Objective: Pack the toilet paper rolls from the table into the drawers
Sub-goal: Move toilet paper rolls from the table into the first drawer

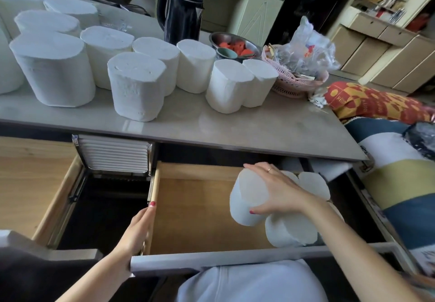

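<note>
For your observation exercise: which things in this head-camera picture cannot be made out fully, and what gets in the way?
- Total count of table rolls: the left edge cuts some off.
- Rolls in the open drawer: partly hidden by the right hand and its held roll.
- Pink basket contents: hidden by a crumpled plastic bag.

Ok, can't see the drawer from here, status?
Right hand gripping a roll over the open drawer. Left hand on drawer's side edge. Other rolls already inside, right end; nothing blocking.
</note>
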